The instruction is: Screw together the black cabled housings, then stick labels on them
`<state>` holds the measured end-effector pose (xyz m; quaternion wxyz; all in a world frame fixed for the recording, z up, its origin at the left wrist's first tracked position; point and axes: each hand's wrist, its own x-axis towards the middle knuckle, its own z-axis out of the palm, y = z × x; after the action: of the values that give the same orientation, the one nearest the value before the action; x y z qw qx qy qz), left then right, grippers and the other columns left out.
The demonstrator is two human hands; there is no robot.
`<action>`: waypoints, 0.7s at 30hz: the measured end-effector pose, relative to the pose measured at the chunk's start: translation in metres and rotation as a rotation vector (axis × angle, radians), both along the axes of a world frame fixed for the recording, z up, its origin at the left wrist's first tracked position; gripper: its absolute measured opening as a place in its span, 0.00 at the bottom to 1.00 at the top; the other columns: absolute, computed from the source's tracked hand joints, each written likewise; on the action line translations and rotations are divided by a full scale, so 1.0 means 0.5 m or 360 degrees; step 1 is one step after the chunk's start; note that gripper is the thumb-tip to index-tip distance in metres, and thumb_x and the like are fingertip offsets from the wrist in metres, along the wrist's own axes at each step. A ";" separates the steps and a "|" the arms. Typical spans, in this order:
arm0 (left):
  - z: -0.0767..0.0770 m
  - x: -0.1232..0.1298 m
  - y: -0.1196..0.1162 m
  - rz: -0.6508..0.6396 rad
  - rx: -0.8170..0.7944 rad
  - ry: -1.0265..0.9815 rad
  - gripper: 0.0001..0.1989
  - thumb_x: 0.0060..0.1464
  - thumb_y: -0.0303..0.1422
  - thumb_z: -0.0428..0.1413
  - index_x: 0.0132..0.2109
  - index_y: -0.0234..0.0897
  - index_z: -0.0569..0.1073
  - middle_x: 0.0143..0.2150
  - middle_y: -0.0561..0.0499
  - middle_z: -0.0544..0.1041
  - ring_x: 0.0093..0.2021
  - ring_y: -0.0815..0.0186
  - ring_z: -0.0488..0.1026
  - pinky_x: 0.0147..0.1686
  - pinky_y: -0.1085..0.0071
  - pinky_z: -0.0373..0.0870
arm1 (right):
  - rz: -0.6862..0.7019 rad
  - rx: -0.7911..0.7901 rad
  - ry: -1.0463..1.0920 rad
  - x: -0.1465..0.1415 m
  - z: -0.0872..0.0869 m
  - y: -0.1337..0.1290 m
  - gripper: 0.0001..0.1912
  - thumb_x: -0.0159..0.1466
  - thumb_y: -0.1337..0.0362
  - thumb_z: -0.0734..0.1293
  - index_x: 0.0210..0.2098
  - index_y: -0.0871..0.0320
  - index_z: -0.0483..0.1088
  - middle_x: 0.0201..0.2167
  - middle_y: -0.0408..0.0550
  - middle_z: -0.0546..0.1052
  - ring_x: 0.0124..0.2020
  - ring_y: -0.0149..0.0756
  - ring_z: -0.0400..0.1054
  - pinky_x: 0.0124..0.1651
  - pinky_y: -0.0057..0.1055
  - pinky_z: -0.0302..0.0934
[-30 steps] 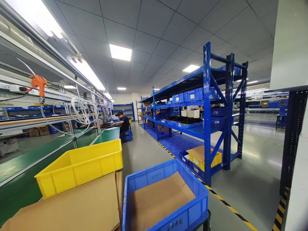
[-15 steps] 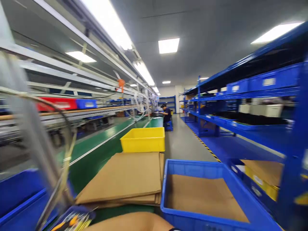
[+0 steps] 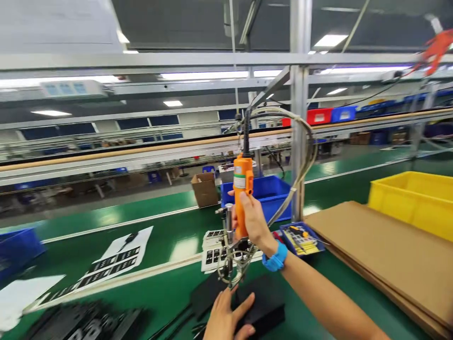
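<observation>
My right hand (image 3: pixel 249 217) is wrapped around an orange electric screwdriver (image 3: pixel 242 182), held upright with its black cable at the top. A metal tube and thin hoses are bundled around the screwdriver's lower end. Its tip points down near the fingers of my left hand (image 3: pixel 228 314). That hand has its fingers spread over a black box-like part (image 3: pixel 264 302) on the green work surface. Whether the left fingers press on the part, I cannot tell. Black cables (image 3: pixel 173 321) run left from it. A blue band (image 3: pixel 276 257) circles my right wrist.
Black parts (image 3: pixel 81 321) lie at the lower left, beside printed sheets (image 3: pixel 120 255). Cardboard sheets (image 3: pixel 385 255) and a yellow bin (image 3: pixel 414 198) are on the right. A small blue tray (image 3: pixel 300 238) holds tools. A metal post (image 3: pixel 299 141) and a blue bin (image 3: pixel 271 189) stand behind.
My view has swung left from the aisle and shelves to the bench. Both hands now show, the right one gripping the orange screwdriver.
</observation>
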<state>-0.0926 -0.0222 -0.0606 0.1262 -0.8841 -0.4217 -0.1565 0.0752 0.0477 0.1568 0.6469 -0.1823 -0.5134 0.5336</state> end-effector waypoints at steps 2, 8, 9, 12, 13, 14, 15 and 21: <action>0.008 0.016 -0.009 0.0045 -0.0136 -0.0081 0.35 0.51 0.46 0.63 0.64 0.59 0.61 0.59 0.41 0.72 0.56 0.49 0.72 0.50 0.56 0.74 | -0.0019 -0.0010 -0.0030 -0.014 -0.018 -0.008 0.32 0.58 0.38 0.65 0.46 0.60 0.67 0.16 0.34 0.66 0.14 0.25 0.58 0.17 0.22 0.55; -0.017 0.025 -0.007 -0.0020 -0.0230 -0.0302 0.33 0.53 0.49 0.59 0.65 0.60 0.60 0.62 0.41 0.68 0.57 0.48 0.71 0.51 0.54 0.73 | -0.0176 -0.0043 -0.0153 -0.033 -0.061 -0.027 0.32 0.57 0.38 0.65 0.45 0.61 0.69 0.16 0.35 0.64 0.15 0.27 0.58 0.17 0.24 0.56; -0.027 0.021 -0.003 -0.0055 -0.0208 -0.0293 0.33 0.54 0.49 0.59 0.65 0.59 0.59 0.62 0.41 0.68 0.55 0.48 0.72 0.50 0.55 0.74 | -0.0209 -0.0047 -0.0164 -0.035 -0.065 -0.027 0.32 0.57 0.38 0.65 0.45 0.60 0.69 0.16 0.35 0.64 0.15 0.27 0.58 0.17 0.24 0.56; -0.055 0.015 0.013 -0.0054 -0.0090 -0.0308 0.33 0.53 0.52 0.58 0.64 0.58 0.61 0.58 0.39 0.72 0.50 0.48 0.75 0.45 0.55 0.76 | -0.0301 -0.0059 -0.0191 -0.039 -0.070 -0.027 0.33 0.58 0.37 0.64 0.45 0.60 0.69 0.16 0.36 0.65 0.15 0.27 0.58 0.17 0.24 0.57; -0.062 0.017 0.018 -0.0057 -0.0053 -0.0315 0.33 0.51 0.53 0.59 0.63 0.58 0.63 0.56 0.38 0.73 0.49 0.48 0.76 0.44 0.55 0.77 | -0.0330 -0.0063 -0.0198 -0.040 -0.071 -0.027 0.33 0.58 0.37 0.63 0.45 0.60 0.69 0.16 0.37 0.65 0.15 0.27 0.58 0.17 0.24 0.56; -0.068 0.021 0.021 -0.0061 -0.0023 -0.0315 0.34 0.50 0.54 0.60 0.63 0.58 0.64 0.54 0.38 0.74 0.48 0.47 0.76 0.44 0.55 0.77 | -0.0356 -0.0067 -0.0205 -0.041 -0.070 -0.027 0.33 0.58 0.36 0.63 0.44 0.60 0.69 0.17 0.37 0.65 0.15 0.27 0.58 0.17 0.24 0.56; -0.072 0.026 0.024 -0.0061 0.0004 -0.0308 0.34 0.49 0.54 0.61 0.62 0.58 0.65 0.53 0.38 0.75 0.48 0.47 0.76 0.43 0.54 0.77 | -0.0380 -0.0070 -0.0211 -0.042 -0.070 -0.027 0.33 0.58 0.36 0.63 0.44 0.60 0.70 0.17 0.37 0.65 0.15 0.27 0.58 0.17 0.24 0.56; -0.073 0.045 0.026 0.0013 0.0124 -0.0244 0.33 0.42 0.54 0.65 0.56 0.53 0.73 0.50 0.36 0.77 0.46 0.45 0.77 0.42 0.54 0.77 | -0.0423 -0.0095 -0.0223 -0.051 -0.078 -0.018 0.34 0.57 0.34 0.62 0.43 0.60 0.68 0.17 0.36 0.65 0.14 0.26 0.57 0.17 0.23 0.56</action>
<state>-0.0699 -0.0091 -0.0973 0.1284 -0.8623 -0.4274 -0.2394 0.0497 0.0386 0.1177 0.6688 -0.3044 -0.5125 0.4443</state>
